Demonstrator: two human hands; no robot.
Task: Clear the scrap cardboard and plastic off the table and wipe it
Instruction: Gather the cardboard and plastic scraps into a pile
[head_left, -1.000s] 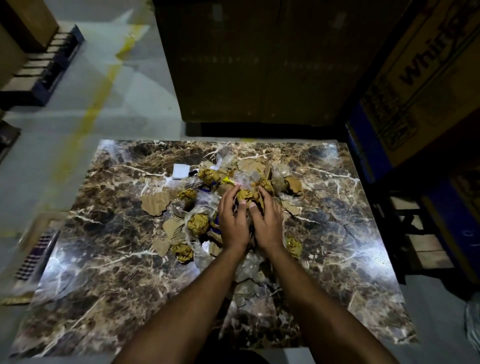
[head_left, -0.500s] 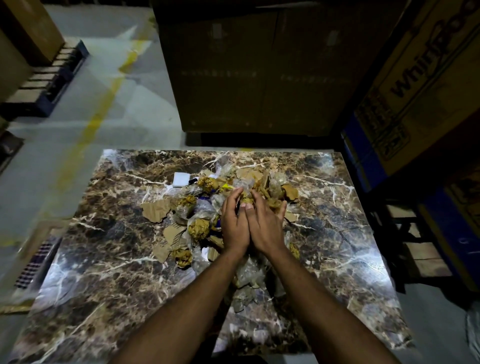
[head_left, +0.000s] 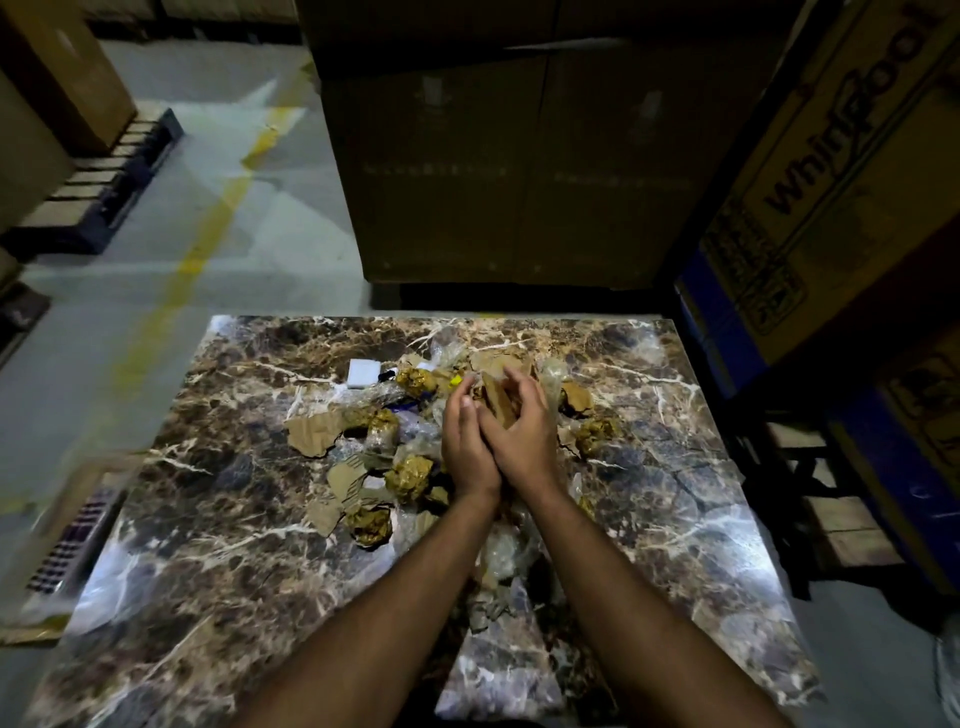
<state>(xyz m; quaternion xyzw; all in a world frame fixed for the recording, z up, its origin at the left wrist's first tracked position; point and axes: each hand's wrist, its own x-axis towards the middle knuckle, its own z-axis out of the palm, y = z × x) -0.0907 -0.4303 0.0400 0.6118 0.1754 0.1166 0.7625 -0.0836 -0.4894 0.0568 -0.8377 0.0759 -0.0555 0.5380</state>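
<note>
A heap of torn brown cardboard scraps (head_left: 310, 432), crumpled yellowish wads (head_left: 409, 475) and clear plastic film (head_left: 497, 553) lies in the middle of the dark marble table (head_left: 218, 582). My left hand (head_left: 467, 441) and my right hand (head_left: 519, 431) are pressed together side by side above the heap. Between their curled fingers they hold a bunch of brown cardboard pieces (head_left: 497, 402), raised a little off the pile. More plastic trails from under my wrists towards the near edge.
A small white block (head_left: 362, 373) lies at the far left of the heap. Big dark cartons (head_left: 519, 156) stand just behind the table, a printed carton (head_left: 831, 171) to the right. Pallets (head_left: 109, 176) and a yellow floor line (head_left: 208, 239) are at the left.
Both hands drew closer together and lifted from the heap, gathering cardboard pieces between them. The view tilted so the table sits lower in frame.
</note>
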